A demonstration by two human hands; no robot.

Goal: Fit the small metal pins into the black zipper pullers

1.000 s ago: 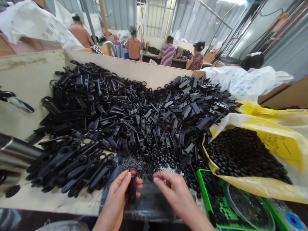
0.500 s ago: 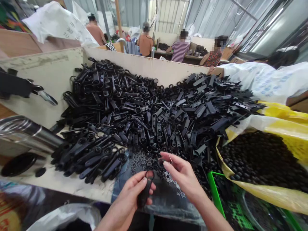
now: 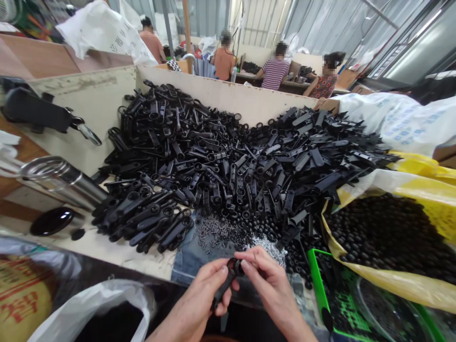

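Note:
My left hand (image 3: 204,289) is closed around a black plastic handle (image 3: 221,289) with a ring at its upper end. My right hand (image 3: 265,271) pinches a small black round part (image 3: 238,267) against that ring. A thin metal rod also shows by its fingers, partly hidden. Just beyond the hands, small dark screws (image 3: 213,230) and silver metal pins (image 3: 272,249) lie loose on a blue sheet (image 3: 183,263). A row of similar black handles (image 3: 142,221) lies to the left.
A large heap of black plastic parts (image 3: 213,166) fills the walled bench. At right are a yellow bag (image 3: 392,280) of small black pieces and a green crate (image 3: 317,280). A steel cylinder (image 3: 76,183) and white sack (image 3: 90,304) stand left. Several people work behind.
My right hand has moved down and left, bringing the small black part to the handle's ring. My left hand has shifted slightly right with the handle. The view has turned slightly left.

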